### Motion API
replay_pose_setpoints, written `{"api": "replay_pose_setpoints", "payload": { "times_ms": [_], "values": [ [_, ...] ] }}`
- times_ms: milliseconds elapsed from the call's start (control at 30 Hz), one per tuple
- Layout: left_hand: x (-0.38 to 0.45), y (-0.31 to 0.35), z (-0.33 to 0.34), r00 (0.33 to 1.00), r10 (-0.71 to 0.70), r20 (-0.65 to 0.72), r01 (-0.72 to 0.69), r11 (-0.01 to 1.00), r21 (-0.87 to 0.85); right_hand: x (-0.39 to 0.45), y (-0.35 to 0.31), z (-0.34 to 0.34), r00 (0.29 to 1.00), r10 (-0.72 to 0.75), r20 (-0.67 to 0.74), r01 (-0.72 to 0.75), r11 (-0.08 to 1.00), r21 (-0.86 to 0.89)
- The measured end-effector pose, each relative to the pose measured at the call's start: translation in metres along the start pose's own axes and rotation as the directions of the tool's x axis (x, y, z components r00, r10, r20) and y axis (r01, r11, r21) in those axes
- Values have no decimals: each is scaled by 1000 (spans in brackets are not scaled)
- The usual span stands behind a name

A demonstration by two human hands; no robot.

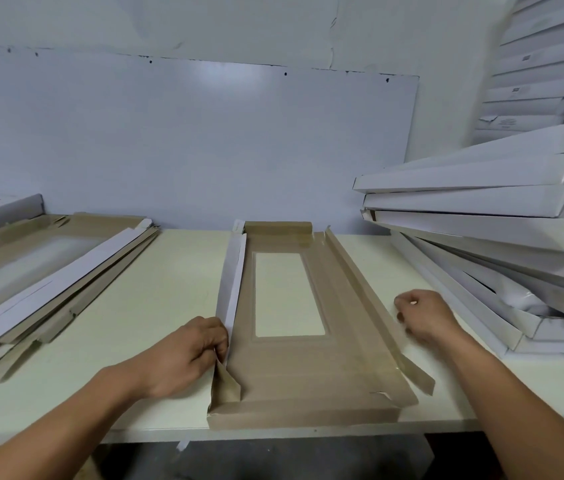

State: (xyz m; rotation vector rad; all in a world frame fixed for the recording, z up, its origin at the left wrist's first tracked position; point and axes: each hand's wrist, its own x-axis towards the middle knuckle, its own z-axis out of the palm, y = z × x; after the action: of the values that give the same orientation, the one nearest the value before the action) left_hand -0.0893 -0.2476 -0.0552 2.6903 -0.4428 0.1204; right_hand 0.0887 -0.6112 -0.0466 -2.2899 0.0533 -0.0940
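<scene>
A flat brown cardboard box blank point(311, 368) with a rectangular window cut-out lies on the table in front of me, its near end at the table's front edge. Its long left flap point(232, 282), white on the outside, stands upright. My left hand point(183, 358) grips the near end of that flap, fingers curled round its edge. The long right flap point(353, 275) is also raised. My right hand point(426, 315) hovers just right of that flap with fingers curled; it seems to hold nothing.
A pile of unfolded brown-and-white blanks point(41, 282) lies at the left. Stacked finished white boxes point(502, 230) fill the right side, more boxes stacked behind them. A white board point(187, 140) leans on the wall. The cream table point(155, 306) edge runs near me.
</scene>
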Motion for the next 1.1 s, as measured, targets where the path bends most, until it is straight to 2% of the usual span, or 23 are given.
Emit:
{"api": "replay_pose_setpoints", "payload": {
  "times_ms": [67, 167, 233, 300, 467, 567, 700, 767, 833, 967, 1100],
  "values": [
    [1, 0, 1, 1000, 3, -5, -3, 1000, 1, 2, 0, 8, 992, -10, 129, 24, 994, -103],
    [2, 1, 2, 1000, 3, 3, -3, 1000, 3, 1, -10, 21, 968, -51, 246, 120, 955, -273],
    [3, 1, 2, 1000, 8, 1, -8, 1000, 9, -5, -19, 26, 950, -58, 306, 196, 877, -440],
    [2, 0, 2, 1000, 13, -2, -13, 1000, 13, -10, -23, 30, 938, -85, 336, 264, 803, -535],
    [-1, 1, -4, 999, 41, 6, -41, 998, -53, -24, -23, 30, 902, -217, 372, 364, 847, -387],
    [-6, 4, -8, 999, 47, 16, -44, 988, -151, -36, -22, 29, 871, -309, 382, 448, 819, -359],
    [-19, 2, -11, 984, 8, 177, 30, 977, -210, -45, -11, 21, 767, -476, 430, 623, 713, -321],
    [-22, 2, -10, 979, -2, 202, 52, 968, -246, -45, -4, 14, 700, -519, 490, 683, 688, -247],
    [-22, 1, -7, 985, -16, 170, 67, 952, -297, -45, 3, 8, 675, -516, 527, 671, 726, -150],
    [-25, -4, -6, 987, -11, 158, 74, 916, -395, -46, 5, -5, 692, -464, 554, 559, 829, -4],
    [-27, -2, -6, 992, 29, 123, 37, 865, -501, -49, 3, -17, 620, -467, 631, 542, 836, 86]
  ]
}}
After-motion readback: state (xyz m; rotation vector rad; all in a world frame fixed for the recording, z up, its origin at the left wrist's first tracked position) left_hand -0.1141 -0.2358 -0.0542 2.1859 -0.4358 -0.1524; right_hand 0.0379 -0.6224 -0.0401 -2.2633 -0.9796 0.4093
